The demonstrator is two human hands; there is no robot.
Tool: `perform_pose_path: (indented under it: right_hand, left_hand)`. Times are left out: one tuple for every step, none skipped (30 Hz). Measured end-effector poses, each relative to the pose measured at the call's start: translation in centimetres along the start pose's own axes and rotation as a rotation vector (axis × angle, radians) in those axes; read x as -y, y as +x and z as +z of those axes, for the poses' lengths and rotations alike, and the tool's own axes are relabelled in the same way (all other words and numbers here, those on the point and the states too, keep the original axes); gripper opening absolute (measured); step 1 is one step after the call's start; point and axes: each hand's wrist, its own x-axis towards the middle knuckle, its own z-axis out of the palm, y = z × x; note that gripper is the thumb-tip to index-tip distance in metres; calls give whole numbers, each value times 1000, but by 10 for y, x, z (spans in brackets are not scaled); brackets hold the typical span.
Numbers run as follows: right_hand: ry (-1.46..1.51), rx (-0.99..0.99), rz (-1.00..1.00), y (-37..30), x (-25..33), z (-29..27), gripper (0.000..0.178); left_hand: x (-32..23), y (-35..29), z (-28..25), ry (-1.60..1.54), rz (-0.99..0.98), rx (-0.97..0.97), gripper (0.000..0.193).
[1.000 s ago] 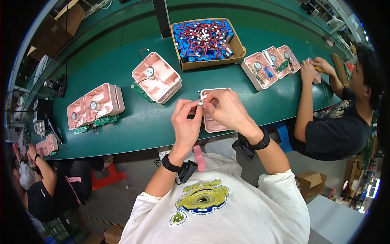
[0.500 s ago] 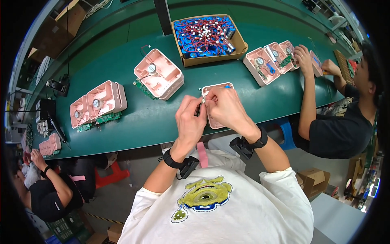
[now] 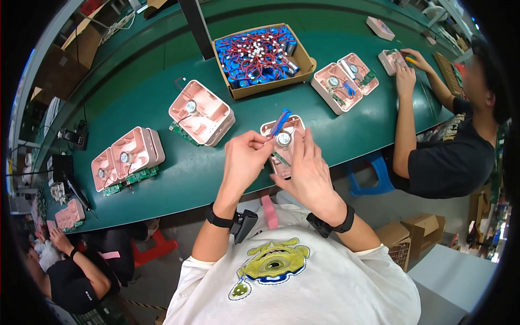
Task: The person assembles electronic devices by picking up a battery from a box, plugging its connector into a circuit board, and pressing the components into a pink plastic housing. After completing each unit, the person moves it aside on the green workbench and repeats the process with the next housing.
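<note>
A pink plastic housing (image 3: 265, 130) sits in front of me, with a round silver speaker (image 3: 283, 138) inside. A blue cable bundle (image 3: 280, 122) sticks up over its far wall, and a narrow green circuit board (image 3: 280, 158) lies near the speaker. At the housing's left side, the thumb and fingertips of my left hand (image 3: 245, 161) pinch a thin reddish wire, mostly hidden by the fingers. My right hand (image 3: 313, 174) has its fingers stretched out along the right wall, thumb apart, covering part of the inside.
Beyond the housing stands a cardboard box (image 3: 236, 93) of blue battery packs with red wires. Stacked pink housings (image 3: 219, 122) are to the left, others (image 3: 138, 146) farther left. Two more (image 3: 338, 105) lie at right, near a co-worker's hands (image 3: 405, 78). Another person's hand (image 3: 60, 238) is at lower left.
My hands have come apart from working together over the housing's far left corner. The right hand has opened and lowered onto the right wall. The speaker and raised blue cable now show.
</note>
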Motion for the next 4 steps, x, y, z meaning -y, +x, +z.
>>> perform_pose_path:
  right_hand:
    - [1,3,35,2,3,0,111]
    - [1,1,63,5,4,0,111]
    - [10,10,65,7,4,1,115]
    - [19,20,66,7,0,4,119]
  left_hand:
    - [2,-2,2,4,-1,7,19]
    - [4,-4,5,29,59,-14,21]
    - [10,-7,11,52,118,-36,23]
    - [15,-11,20,75,176,-58,25]
